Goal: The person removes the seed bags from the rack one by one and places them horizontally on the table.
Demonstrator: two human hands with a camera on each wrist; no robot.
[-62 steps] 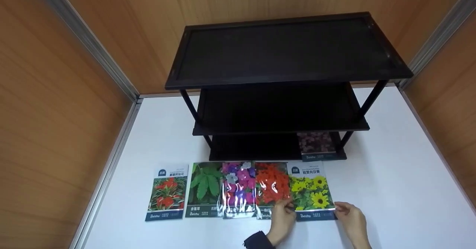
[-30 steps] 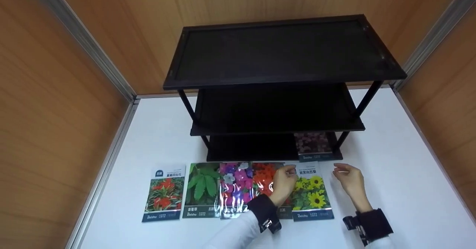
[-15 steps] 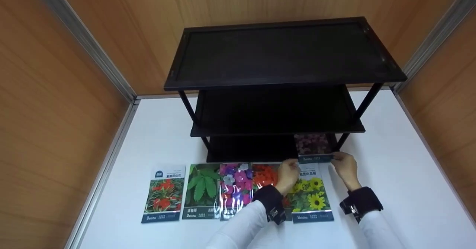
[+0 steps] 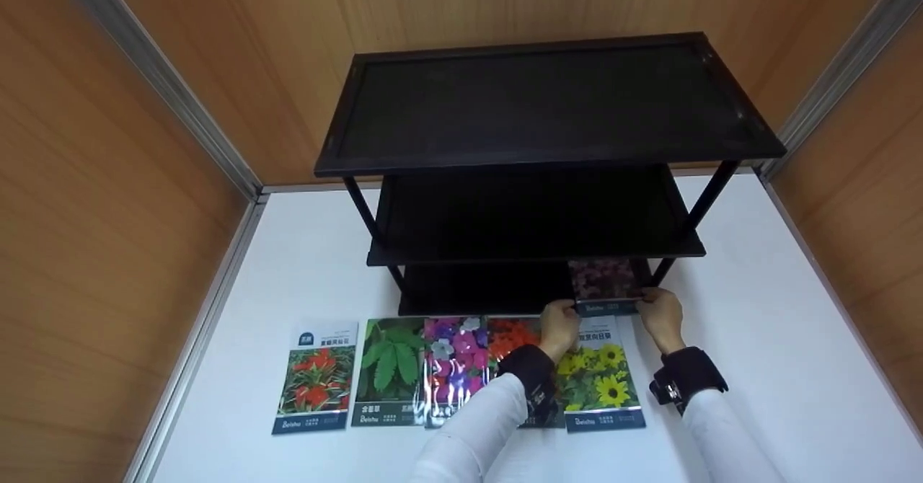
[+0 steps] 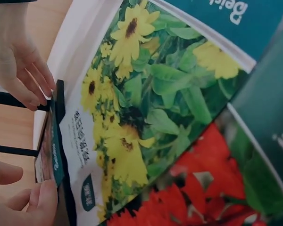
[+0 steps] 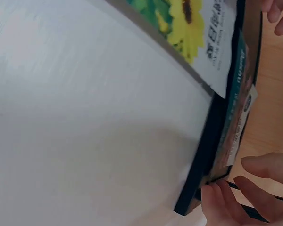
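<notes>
A seed packet with pink flowers (image 4: pixel 603 281) lies on the bottom tier of a black rack (image 4: pixel 548 108), at its right end. My left hand (image 4: pixel 559 328) touches the packet's near left corner, my right hand (image 4: pixel 662 318) its near right corner. In the right wrist view, the right thumb and fingers (image 6: pixel 217 193) stand apart beside the tier's corner. The left fingertips (image 5: pixel 46 193) rest at the packet's edge in the left wrist view, the thumb held away from them. Just in front lies a yellow sunflower packet (image 4: pixel 604 378), its upper left partly under the left hand.
Left of the sunflower packet lie a red-flower packet (image 4: pixel 508 339), a purple-and-pink one (image 4: pixel 456 357) and a green-leaf one (image 4: pixel 389 360). Another red-flower packet (image 4: pixel 315 378) lies farther left. Wooden panels (image 4: pixel 505 0) enclose the white table (image 4: pixel 764 324) at the back and sides.
Both hands have left the sunflower packet's lower corners and moved forward to the near corners of the pink-flower packet on the bottom tier. That packet has hardly shifted.
</notes>
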